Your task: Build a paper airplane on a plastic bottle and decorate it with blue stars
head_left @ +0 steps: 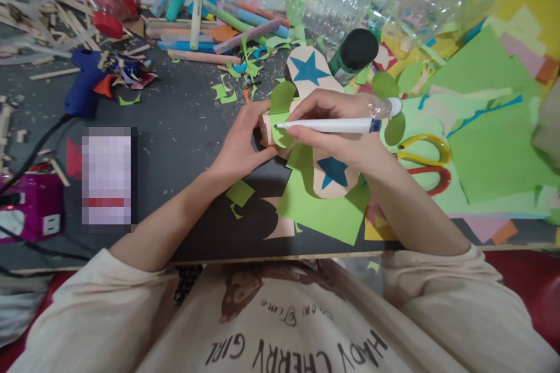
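Note:
My left hand (245,143) is closed around the front end of a toy plane. Peach wings (311,83) with a blue star (335,171) on each spread to both sides of the plane, and its clear bottle neck with a white cap (395,106) shows behind my right wrist. At the front sit rounded green paper pieces (282,96). Between the fingers of my right hand (324,119) is a white marker (336,125) with a blue end, its tip touching the lower green piece. My right hand hides most of the plane's body.
Yellow-and-red scissors (424,164) and green paper sheets (494,128) lie at right. A dark-capped bottle (359,51) stands behind the plane. Markers (219,32) and paper scraps are scattered at the back. A blue glue gun (87,84) and a blurred-out rectangle (107,178) are at left.

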Motion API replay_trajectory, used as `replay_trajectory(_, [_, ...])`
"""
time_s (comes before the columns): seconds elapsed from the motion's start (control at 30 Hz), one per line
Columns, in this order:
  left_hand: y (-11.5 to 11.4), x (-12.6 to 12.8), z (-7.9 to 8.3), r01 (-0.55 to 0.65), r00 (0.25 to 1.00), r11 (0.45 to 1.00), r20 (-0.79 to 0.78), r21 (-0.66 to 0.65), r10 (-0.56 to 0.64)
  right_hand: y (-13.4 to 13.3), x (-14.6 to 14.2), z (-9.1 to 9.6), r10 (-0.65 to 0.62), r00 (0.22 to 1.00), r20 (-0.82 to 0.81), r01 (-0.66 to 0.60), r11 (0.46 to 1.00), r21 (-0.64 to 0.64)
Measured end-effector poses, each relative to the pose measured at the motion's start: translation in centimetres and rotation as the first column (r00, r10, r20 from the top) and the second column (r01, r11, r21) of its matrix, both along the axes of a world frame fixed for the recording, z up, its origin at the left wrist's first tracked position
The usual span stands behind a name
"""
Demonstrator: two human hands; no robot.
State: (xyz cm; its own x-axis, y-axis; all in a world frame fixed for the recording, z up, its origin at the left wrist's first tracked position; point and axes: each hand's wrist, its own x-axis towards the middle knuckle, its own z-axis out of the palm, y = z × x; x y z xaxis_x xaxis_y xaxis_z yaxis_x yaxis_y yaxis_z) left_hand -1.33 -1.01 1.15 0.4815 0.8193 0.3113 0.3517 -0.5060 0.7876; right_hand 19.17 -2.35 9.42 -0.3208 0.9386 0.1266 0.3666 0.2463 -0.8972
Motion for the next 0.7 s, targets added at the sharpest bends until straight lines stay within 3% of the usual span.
replay_trajectory(0.27, [0.04,-0.20,-0.12,-0.002,1.000,0.999,-0.016,-0.034,0.002,-0.11,-0.03,0.24,0.003,0.998,0.069,-0.002,1.000,-0.011])
replay_trajectory(0.7, [0.09,0.00,-0.08,-0.005,1.000,1.000,0.003,-0.005,0.005,0.04,0.15,0.05,-0.041,0.999,0.030,0.040,0.999,0.026])
